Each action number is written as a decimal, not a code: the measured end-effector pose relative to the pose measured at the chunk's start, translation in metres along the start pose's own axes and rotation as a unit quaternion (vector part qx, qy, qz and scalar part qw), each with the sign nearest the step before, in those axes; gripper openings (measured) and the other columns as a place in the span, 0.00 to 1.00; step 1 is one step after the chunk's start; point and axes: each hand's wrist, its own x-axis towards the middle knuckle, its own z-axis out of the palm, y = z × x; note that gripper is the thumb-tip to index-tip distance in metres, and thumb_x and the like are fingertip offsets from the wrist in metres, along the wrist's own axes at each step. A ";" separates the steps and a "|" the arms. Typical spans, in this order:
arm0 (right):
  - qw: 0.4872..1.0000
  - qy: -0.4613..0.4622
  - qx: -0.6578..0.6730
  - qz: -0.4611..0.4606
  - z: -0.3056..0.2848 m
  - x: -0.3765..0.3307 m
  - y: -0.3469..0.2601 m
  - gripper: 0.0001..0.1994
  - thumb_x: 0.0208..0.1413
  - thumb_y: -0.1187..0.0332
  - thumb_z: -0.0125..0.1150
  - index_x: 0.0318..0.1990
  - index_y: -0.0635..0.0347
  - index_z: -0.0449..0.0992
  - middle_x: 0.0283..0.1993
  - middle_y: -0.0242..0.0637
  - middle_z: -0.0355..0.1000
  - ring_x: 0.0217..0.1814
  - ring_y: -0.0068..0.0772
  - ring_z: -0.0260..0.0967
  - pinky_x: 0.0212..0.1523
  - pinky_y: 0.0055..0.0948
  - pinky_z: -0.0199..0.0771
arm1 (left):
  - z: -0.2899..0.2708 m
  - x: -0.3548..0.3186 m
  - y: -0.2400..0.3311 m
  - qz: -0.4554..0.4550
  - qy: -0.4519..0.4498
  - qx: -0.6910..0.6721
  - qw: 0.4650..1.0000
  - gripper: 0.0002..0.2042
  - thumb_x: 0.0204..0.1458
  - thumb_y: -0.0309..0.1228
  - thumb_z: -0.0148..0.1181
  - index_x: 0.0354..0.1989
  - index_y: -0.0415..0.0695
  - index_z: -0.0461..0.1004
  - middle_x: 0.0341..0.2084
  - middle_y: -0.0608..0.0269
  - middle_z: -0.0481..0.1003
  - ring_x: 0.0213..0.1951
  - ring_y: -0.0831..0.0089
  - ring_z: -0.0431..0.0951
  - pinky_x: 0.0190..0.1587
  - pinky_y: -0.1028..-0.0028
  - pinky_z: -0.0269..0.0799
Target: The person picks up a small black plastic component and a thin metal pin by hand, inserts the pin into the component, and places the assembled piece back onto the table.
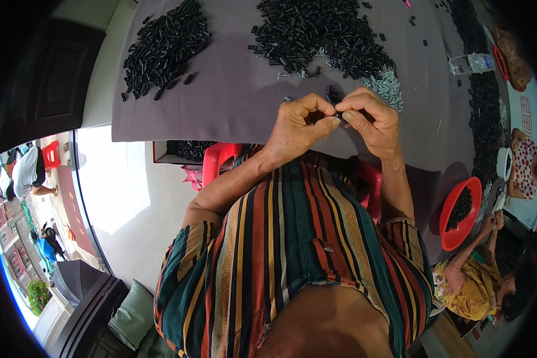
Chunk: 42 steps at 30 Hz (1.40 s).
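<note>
My left hand [298, 125] and my right hand [373, 119] meet fingertip to fingertip over the near edge of a grey-covered table [232, 101]. Between them they pinch a small black tubular part [334, 110]; a second black piece sticks up just above it [329, 92]. Just beyond the hands, a large heap of the same black parts [316, 33] lies on the cloth. A patch of small silvery parts [383, 83] lies beside my right hand.
A second heap of black parts [164, 45] lies at the table's far left, and a long band of them [483, 89] runs along the right. A red bowl with black parts [459, 212] sits near a seated person in yellow [474, 280]. A red stool [218, 161] stands under the table.
</note>
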 end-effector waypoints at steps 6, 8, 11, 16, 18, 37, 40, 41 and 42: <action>1.000 0.014 0.026 0.005 0.002 0.000 -0.007 0.05 0.53 0.75 0.55 0.36 0.65 0.74 0.32 0.33 0.67 0.28 0.18 0.66 0.29 0.15 0.70 | 0.000 0.000 0.004 0.005 -0.007 -0.025 1.000 0.03 0.48 0.20 0.57 0.31 0.36 0.71 0.23 0.66 0.72 0.24 0.84 0.70 0.27 0.84 0.67; 0.995 0.035 0.088 0.042 0.003 -0.003 -0.005 0.04 0.53 0.75 0.55 0.36 0.66 0.72 0.32 0.33 0.67 0.28 0.18 0.66 0.28 0.16 0.70 | 0.001 0.000 0.007 -0.017 -0.019 -0.046 0.999 0.03 0.48 0.20 0.57 0.31 0.36 0.71 0.23 0.66 0.71 0.24 0.83 0.70 0.27 0.83 0.68; 0.999 -0.006 0.034 0.007 -0.003 -0.003 -0.002 0.04 0.55 0.78 0.51 0.37 0.68 0.69 0.34 0.37 0.66 0.29 0.19 0.65 0.31 0.18 0.70 | 0.000 0.000 0.008 -0.022 -0.043 -0.061 0.997 0.03 0.49 0.21 0.57 0.31 0.35 0.71 0.22 0.64 0.71 0.23 0.81 0.70 0.27 0.81 0.67; 0.999 0.000 0.006 -0.039 -0.001 -0.001 -0.005 0.03 0.53 0.78 0.53 0.35 0.67 0.71 0.32 0.36 0.67 0.28 0.20 0.65 0.27 0.17 0.69 | -0.003 0.001 0.001 -0.038 -0.069 -0.131 0.988 0.03 0.49 0.22 0.57 0.31 0.35 0.71 0.22 0.63 0.71 0.23 0.79 0.70 0.26 0.80 0.68; 0.998 0.011 -0.019 -0.064 0.000 0.000 -0.008 0.03 0.53 0.77 0.54 0.35 0.67 0.72 0.31 0.35 0.67 0.27 0.19 0.66 0.26 0.17 0.68 | -0.003 0.000 0.000 -0.041 -0.081 -0.169 0.981 0.03 0.48 0.22 0.58 0.30 0.36 0.72 0.22 0.64 0.71 0.23 0.80 0.70 0.26 0.80 0.69; 0.968 0.033 -0.214 -0.126 0.002 -0.003 -0.015 0.10 0.46 0.72 0.61 0.36 0.65 0.71 0.31 0.40 0.69 0.31 0.34 0.69 0.29 0.26 0.70 | -0.006 0.004 0.001 -0.139 -0.058 -0.219 0.964 0.02 0.46 0.22 0.57 0.26 0.37 0.73 0.19 0.64 0.71 0.23 0.79 0.68 0.28 0.78 0.66; 0.933 0.048 -0.323 -0.153 0.003 -0.004 -0.011 0.15 0.42 0.63 0.65 0.31 0.64 0.69 0.27 0.38 0.66 0.26 0.35 0.67 0.25 0.28 0.68 | -0.005 0.003 0.002 -0.122 -0.027 -0.152 0.980 0.02 0.45 0.21 0.56 0.26 0.36 0.73 0.21 0.64 0.72 0.26 0.80 0.70 0.32 0.79 0.65; 0.901 0.034 -0.394 -0.177 0.005 -0.005 -0.007 0.18 0.40 0.59 0.67 0.28 0.63 0.68 0.24 0.38 0.64 0.24 0.35 0.66 0.23 0.28 0.67 | -0.004 0.002 0.002 -0.133 -0.014 -0.125 0.983 0.02 0.45 0.20 0.55 0.28 0.36 0.73 0.23 0.64 0.72 0.28 0.80 0.70 0.35 0.79 0.64; 0.901 0.035 -0.395 -0.176 0.008 -0.007 -0.006 0.18 0.40 0.59 0.67 0.28 0.63 0.68 0.24 0.38 0.64 0.24 0.35 0.66 0.23 0.28 0.67 | -0.004 0.001 0.002 -0.133 -0.016 -0.126 0.983 0.02 0.45 0.20 0.55 0.28 0.36 0.73 0.23 0.64 0.72 0.28 0.80 0.70 0.35 0.79 0.64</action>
